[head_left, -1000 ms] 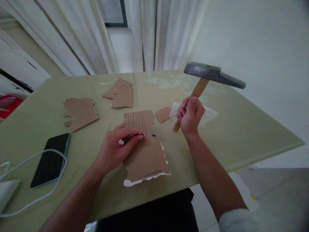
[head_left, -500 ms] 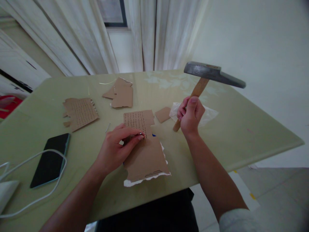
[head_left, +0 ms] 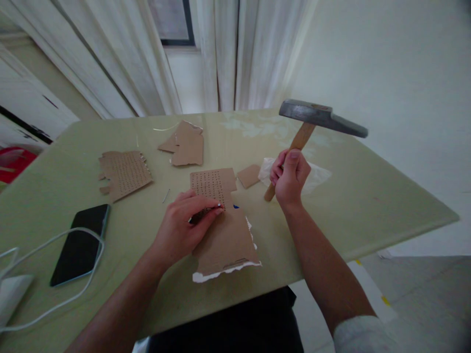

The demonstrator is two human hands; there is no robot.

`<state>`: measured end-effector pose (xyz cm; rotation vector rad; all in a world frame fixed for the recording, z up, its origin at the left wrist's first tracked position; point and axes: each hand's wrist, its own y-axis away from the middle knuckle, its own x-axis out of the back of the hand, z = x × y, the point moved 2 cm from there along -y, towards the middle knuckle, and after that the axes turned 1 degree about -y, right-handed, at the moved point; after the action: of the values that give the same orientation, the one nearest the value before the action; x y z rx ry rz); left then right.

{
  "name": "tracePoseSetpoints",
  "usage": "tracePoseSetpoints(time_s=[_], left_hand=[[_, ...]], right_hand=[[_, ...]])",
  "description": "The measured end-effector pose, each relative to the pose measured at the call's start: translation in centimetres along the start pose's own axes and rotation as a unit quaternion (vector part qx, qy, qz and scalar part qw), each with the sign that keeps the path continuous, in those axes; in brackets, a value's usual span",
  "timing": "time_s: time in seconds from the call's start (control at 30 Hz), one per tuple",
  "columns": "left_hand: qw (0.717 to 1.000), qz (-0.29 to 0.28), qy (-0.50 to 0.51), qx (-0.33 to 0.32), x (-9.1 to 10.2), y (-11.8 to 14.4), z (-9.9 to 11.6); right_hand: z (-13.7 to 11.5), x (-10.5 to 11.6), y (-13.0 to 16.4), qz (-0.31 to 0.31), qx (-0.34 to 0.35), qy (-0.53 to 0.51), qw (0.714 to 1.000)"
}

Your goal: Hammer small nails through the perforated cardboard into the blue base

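I see my left hand pinching a small nail on the torn, hole-dotted cardboard sheet mid-worktop, my right hand fisted round a wooden-handled steel hammer raised right of it, with crinkled plastic behind and a glossy phone left.

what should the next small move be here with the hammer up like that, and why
Probably a short, light tap straight down. The right hand holds the hammer raised, while the left hand pinches a small nail on the punched cardboard piece, fingertips close by.
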<state>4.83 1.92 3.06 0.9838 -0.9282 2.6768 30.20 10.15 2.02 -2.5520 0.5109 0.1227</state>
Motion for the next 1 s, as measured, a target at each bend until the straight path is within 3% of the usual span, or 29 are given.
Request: tracePoseSetpoints(time_s=[0.27,0.37,0.47,0.57,0.77,0.93,1.0], left_hand=[[1.0,-0.008,0.007,-0.002,-0.5,0.1,-0.8],[1.0,-0.01,0.021,-0.013,-0.6,0.0,-1.0],[0.999,-0.016,0.033,-0.02,-0.8,-0.2,-1.1],[0.999,-0.021,0.034,-0.011,-0.9,-0.3,-1.2],[0.999,-0.019,0.04,-0.003,-1.2,-0.4,-1.5],[0.999,-0.037,0.024,-0.002,-1.2,-0.5,-1.4],[0.999,-0.039,0.03,0.001,-1.3,-0.5,-1.5]], right_hand=[[-0.2,-0.3,0.5,-0.024,-0.003,0.001,1.0],[-1.6,0.5,1.4,-0.101,-0.034,0.065,0.992],[-3.9,1.9,2.7,-0.274,-0.126,0.179,0.936],[-7.1,3.3,3.8,-0.363,-0.145,0.272,0.879],[-12.8,3.7,4.4,-0.37,-0.093,0.354,0.854],[-15.0,2.3,4.4,-0.451,-0.047,0.437,0.777],[-15.6,2.1,4.2,-0.448,-0.031,0.452,0.771]])
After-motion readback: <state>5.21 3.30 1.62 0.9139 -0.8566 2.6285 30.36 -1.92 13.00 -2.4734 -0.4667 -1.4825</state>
